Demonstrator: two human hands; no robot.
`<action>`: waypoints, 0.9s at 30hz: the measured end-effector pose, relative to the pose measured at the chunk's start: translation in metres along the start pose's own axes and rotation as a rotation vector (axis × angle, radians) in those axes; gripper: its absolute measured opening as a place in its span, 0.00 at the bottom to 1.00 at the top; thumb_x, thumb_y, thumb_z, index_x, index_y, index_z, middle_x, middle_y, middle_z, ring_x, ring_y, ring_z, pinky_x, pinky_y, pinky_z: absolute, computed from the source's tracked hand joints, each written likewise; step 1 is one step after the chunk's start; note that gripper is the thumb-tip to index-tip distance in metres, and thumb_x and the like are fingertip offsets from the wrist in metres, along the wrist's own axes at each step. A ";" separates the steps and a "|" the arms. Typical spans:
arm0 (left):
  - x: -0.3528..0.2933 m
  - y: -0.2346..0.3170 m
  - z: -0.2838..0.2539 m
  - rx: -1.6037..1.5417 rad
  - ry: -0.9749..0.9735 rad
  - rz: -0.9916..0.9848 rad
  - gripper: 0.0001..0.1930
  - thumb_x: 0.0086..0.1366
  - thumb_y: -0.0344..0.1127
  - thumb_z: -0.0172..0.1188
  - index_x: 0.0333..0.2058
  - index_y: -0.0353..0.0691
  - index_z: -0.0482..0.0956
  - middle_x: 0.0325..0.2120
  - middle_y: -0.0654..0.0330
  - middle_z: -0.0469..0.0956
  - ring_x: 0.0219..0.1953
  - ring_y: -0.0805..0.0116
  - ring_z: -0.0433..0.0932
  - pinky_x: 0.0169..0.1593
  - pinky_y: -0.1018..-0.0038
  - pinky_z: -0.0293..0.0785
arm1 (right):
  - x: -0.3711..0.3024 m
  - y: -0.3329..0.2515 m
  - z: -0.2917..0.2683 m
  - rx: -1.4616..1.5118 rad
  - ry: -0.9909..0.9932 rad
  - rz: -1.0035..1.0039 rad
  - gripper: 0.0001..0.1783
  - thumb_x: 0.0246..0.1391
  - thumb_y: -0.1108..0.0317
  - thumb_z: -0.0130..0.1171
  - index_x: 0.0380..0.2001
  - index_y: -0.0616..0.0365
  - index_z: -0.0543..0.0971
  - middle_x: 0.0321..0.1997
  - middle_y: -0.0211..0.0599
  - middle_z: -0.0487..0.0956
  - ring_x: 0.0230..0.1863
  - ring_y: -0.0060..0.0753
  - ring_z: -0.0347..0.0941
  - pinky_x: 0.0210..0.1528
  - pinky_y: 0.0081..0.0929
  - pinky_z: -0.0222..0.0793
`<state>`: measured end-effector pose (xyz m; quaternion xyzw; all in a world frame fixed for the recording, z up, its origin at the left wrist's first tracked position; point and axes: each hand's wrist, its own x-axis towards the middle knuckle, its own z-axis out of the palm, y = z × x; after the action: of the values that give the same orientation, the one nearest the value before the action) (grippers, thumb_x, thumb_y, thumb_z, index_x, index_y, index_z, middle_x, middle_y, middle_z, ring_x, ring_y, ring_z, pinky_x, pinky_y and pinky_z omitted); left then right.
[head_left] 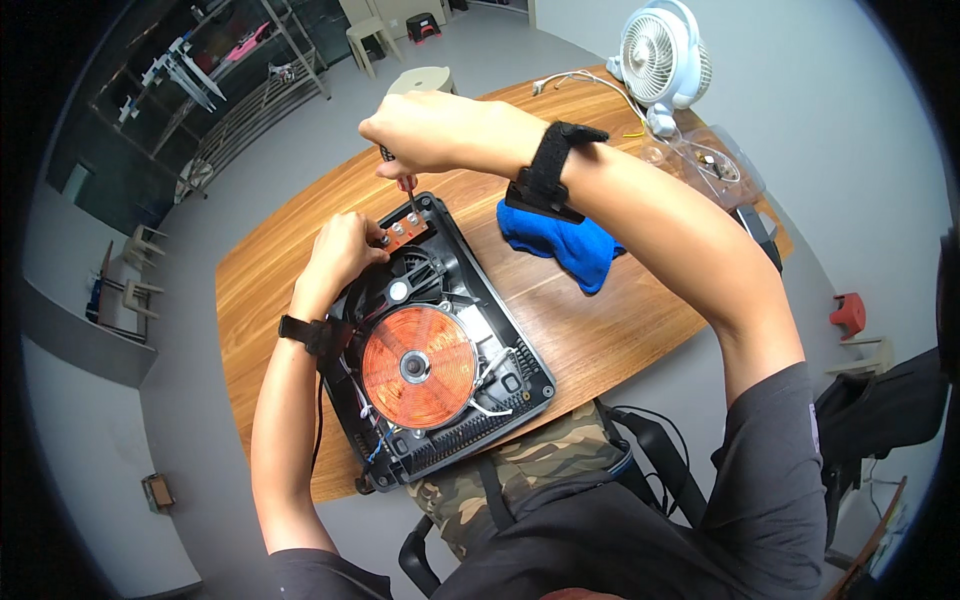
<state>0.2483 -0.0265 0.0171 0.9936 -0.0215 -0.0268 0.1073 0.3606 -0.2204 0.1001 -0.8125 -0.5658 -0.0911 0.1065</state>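
Note:
An opened induction cooker (520,350) lies on the wooden table, its round copper coil (440,335) facing up. A black cooling fan (399,291) sits beyond the coil. Across the cooker's far end is a small orange-brown circuit board (408,234) with several silvery round parts. My left hand (345,248) has its fingers closed on the board's left end. Above the far edge, my right hand (420,135) grips a screwdriver (411,198) with a dark and red handle. Its shaft points down at the board's right end; the tip's exact contact is hard to see.
A blue cloth (560,245) lies right of the cooker, under my right forearm. A white fan (660,60) with a cable and a clear plastic box (715,165) stand at the table's far right. A camouflage bag (540,450) rests against the near edge.

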 end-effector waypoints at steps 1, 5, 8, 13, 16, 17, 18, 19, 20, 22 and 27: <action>0.000 0.001 0.000 0.003 -0.003 0.004 0.17 0.48 0.31 0.76 0.38 0.33 0.88 0.34 0.46 0.86 0.38 0.51 0.86 0.45 0.63 0.80 | 0.002 0.000 -0.002 -0.006 -0.016 -0.001 0.16 0.55 0.62 0.68 0.35 0.66 0.79 0.31 0.51 0.84 0.37 0.52 0.84 0.41 0.42 0.80; 0.002 0.000 0.001 0.014 -0.022 0.012 0.18 0.49 0.30 0.75 0.39 0.31 0.87 0.33 0.45 0.86 0.38 0.52 0.86 0.45 0.64 0.80 | 0.005 -0.011 -0.016 -0.024 -0.060 0.049 0.22 0.54 0.63 0.66 0.46 0.68 0.76 0.38 0.54 0.84 0.38 0.54 0.84 0.42 0.42 0.81; 0.002 -0.003 0.001 0.007 -0.024 0.005 0.18 0.48 0.31 0.75 0.39 0.31 0.87 0.33 0.45 0.86 0.38 0.51 0.86 0.47 0.64 0.80 | 0.011 -0.028 -0.045 0.039 -0.332 0.211 0.27 0.58 0.65 0.55 0.59 0.63 0.68 0.43 0.47 0.85 0.39 0.43 0.85 0.37 0.37 0.81; 0.001 0.001 0.002 -0.035 -0.015 -0.017 0.16 0.48 0.31 0.75 0.37 0.33 0.88 0.32 0.46 0.86 0.35 0.51 0.86 0.43 0.62 0.80 | 0.009 -0.030 -0.045 0.026 -0.279 0.166 0.17 0.61 0.65 0.53 0.48 0.55 0.84 0.43 0.41 0.87 0.41 0.41 0.85 0.42 0.41 0.80; 0.002 0.011 -0.003 -0.071 -0.050 -0.073 0.15 0.48 0.31 0.75 0.37 0.34 0.88 0.32 0.46 0.85 0.36 0.50 0.85 0.44 0.61 0.79 | 0.018 -0.020 -0.025 -0.122 -0.032 0.072 0.16 0.60 0.60 0.55 0.43 0.54 0.87 0.42 0.41 0.87 0.43 0.41 0.85 0.45 0.42 0.80; 0.003 0.013 -0.004 -0.074 -0.058 -0.080 0.15 0.48 0.31 0.75 0.37 0.34 0.88 0.32 0.46 0.86 0.36 0.50 0.85 0.44 0.61 0.79 | 0.020 -0.016 -0.019 -0.140 -0.041 0.090 0.16 0.60 0.59 0.55 0.42 0.54 0.87 0.41 0.41 0.87 0.44 0.40 0.85 0.46 0.41 0.80; 0.002 0.010 -0.004 -0.071 -0.043 -0.043 0.15 0.49 0.29 0.75 0.37 0.32 0.88 0.30 0.47 0.86 0.31 0.55 0.84 0.38 0.64 0.79 | 0.020 -0.020 -0.021 -0.159 -0.047 0.100 0.17 0.60 0.58 0.55 0.41 0.54 0.88 0.40 0.41 0.87 0.45 0.40 0.85 0.47 0.41 0.80; 0.003 0.004 0.000 -0.068 -0.028 -0.005 0.14 0.50 0.28 0.74 0.37 0.30 0.87 0.29 0.48 0.86 0.26 0.61 0.83 0.32 0.66 0.78 | 0.021 -0.024 -0.024 -0.178 -0.053 0.111 0.17 0.59 0.58 0.55 0.40 0.54 0.88 0.39 0.41 0.88 0.46 0.39 0.85 0.48 0.40 0.79; 0.004 -0.001 0.002 -0.065 -0.013 0.035 0.13 0.50 0.26 0.74 0.37 0.29 0.87 0.27 0.49 0.86 0.21 0.66 0.83 0.26 0.69 0.78 | 0.027 -0.027 -0.031 -0.066 -0.175 0.145 0.17 0.57 0.59 0.54 0.40 0.54 0.88 0.38 0.42 0.87 0.48 0.39 0.84 0.51 0.39 0.78; 0.004 -0.006 0.004 -0.055 -0.020 0.013 0.14 0.50 0.26 0.74 0.37 0.28 0.87 0.27 0.49 0.86 0.21 0.66 0.82 0.26 0.69 0.78 | 0.021 -0.039 -0.048 -0.048 -0.255 0.230 0.18 0.57 0.59 0.53 0.40 0.54 0.88 0.39 0.42 0.87 0.49 0.40 0.84 0.53 0.39 0.77; 0.003 0.001 0.002 -0.067 -0.003 0.023 0.14 0.50 0.25 0.73 0.37 0.27 0.86 0.26 0.48 0.85 0.20 0.65 0.82 0.26 0.69 0.77 | 0.018 -0.033 -0.049 -0.049 -0.263 0.233 0.20 0.57 0.59 0.52 0.44 0.53 0.87 0.47 0.45 0.86 0.51 0.42 0.83 0.54 0.39 0.76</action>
<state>0.2507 -0.0283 0.0152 0.9891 -0.0322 -0.0276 0.1409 0.3348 -0.2069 0.1547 -0.8799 -0.4744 0.0151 0.0217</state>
